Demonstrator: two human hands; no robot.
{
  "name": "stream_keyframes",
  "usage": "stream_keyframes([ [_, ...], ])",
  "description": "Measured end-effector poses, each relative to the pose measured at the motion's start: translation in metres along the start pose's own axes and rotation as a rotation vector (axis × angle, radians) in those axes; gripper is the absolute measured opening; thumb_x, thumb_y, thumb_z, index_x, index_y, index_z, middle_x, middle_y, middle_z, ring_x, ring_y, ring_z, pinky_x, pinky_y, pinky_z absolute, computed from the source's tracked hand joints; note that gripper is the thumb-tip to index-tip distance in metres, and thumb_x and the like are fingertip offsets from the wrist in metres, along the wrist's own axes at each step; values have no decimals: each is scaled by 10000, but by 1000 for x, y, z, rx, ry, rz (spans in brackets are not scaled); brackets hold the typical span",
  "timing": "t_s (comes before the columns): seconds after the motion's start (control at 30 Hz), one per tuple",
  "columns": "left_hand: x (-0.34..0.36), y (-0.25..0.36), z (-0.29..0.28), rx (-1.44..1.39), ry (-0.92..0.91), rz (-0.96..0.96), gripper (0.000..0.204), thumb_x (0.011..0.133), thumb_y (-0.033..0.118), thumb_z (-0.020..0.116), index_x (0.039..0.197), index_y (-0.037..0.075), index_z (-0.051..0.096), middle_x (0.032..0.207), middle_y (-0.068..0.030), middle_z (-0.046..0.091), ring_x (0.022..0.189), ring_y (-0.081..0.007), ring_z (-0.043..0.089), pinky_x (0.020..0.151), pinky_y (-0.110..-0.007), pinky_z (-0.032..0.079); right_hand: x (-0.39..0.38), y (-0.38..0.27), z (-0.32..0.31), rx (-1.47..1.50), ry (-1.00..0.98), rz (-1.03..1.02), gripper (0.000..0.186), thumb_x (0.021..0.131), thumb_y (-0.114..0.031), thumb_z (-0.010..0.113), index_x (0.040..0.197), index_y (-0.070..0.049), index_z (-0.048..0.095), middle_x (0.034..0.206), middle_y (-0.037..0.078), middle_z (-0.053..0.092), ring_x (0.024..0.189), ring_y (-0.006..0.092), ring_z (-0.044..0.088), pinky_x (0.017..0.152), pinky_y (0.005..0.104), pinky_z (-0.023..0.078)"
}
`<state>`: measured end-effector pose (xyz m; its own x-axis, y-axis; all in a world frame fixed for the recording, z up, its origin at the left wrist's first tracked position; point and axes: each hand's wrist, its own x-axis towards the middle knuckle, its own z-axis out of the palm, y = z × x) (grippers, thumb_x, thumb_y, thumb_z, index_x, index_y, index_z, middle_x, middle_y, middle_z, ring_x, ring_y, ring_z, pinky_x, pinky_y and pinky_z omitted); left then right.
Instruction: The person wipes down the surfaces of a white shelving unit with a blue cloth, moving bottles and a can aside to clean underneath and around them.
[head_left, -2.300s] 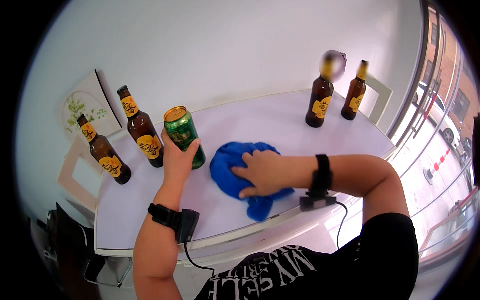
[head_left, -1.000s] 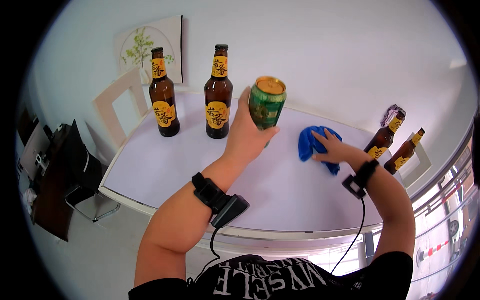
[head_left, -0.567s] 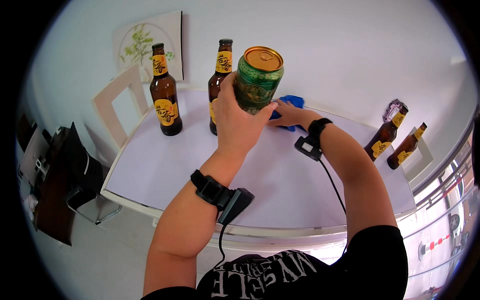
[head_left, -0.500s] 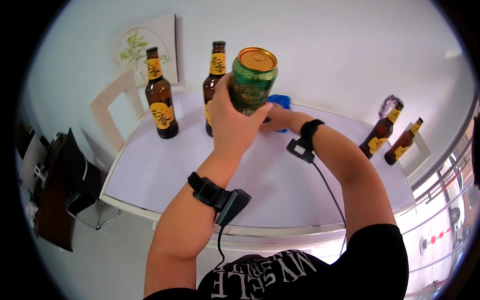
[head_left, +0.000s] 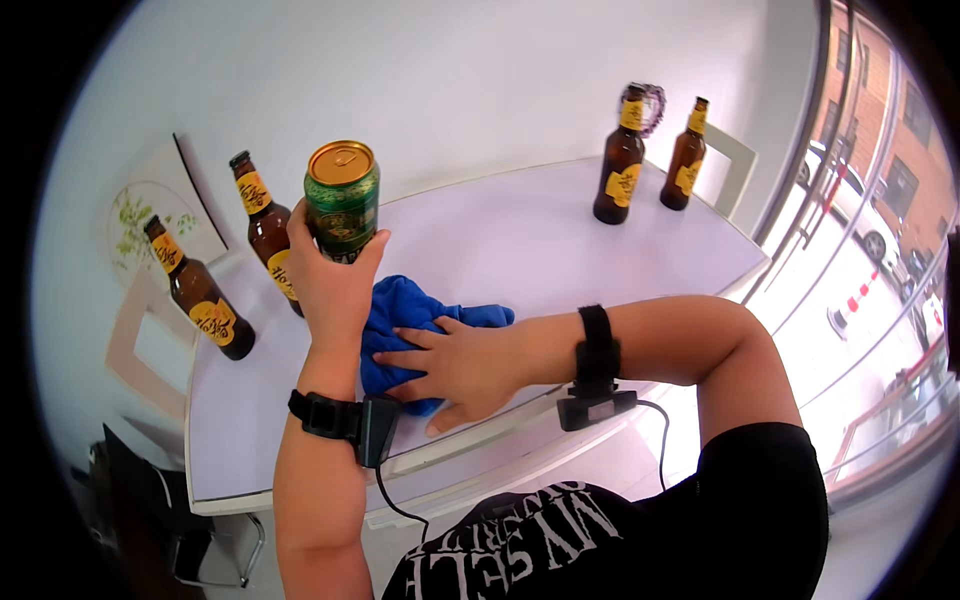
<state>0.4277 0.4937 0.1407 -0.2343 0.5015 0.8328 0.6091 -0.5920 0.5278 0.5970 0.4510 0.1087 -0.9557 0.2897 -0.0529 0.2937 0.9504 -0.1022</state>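
My left hand [head_left: 332, 290] is wrapped round a green can [head_left: 343, 200] with a gold top, held upright and raised above the table. My right hand [head_left: 455, 365] lies flat with spread fingers on a crumpled blue cloth [head_left: 405, 305] near the table's front edge. Just left of the can stands a brown glass bottle [head_left: 268, 230] with yellow labels, partly covered by my left hand. Farther left is another such bottle [head_left: 205, 308].
Two more brown bottles, one nearer [head_left: 620, 175] and one behind it [head_left: 686, 160], stand at the far right of the white table [head_left: 480, 240]. White chairs [head_left: 150, 330] flank the table at left and right. A wall runs behind; a large window [head_left: 860, 220] is on the right.
The view has swung to the right. My right hand and the blue cloth have come from the table's back to its front edge. The can stays in my left hand.
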Motion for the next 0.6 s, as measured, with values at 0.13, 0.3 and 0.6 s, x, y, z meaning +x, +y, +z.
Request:
stream_keyframes([
  [0.13,-4,-1,6,16,-23,-5,759,692,206,852,1293,-19,447,1114,-214,619,1018,-339,624,892,-406,487,-28,-21,1,32,19,48,601,927,-504,553,1445,-223,432,1568,206,231,1435,491,176,1075,703,232],
  [0.3,-10,-5,3,45,-37,-47,775,711,216,840,1322,-18,425,1177,-198,593,1079,-323,595,944,-394,462,-42,-30,8,37,87,81,578,928,-492,563,1423,-216,451,1554,206,256,1438,485,171,1059,703,265],
  [0.6,-19,-7,11,54,-145,-78,774,726,228,830,1343,12,416,1210,-177,571,1113,-293,570,966,-377,447,-77,3,14,41,215,114,519,918,-443,597,1370,-211,492,1491,155,383,1420,447,254,1074,593,343],
])
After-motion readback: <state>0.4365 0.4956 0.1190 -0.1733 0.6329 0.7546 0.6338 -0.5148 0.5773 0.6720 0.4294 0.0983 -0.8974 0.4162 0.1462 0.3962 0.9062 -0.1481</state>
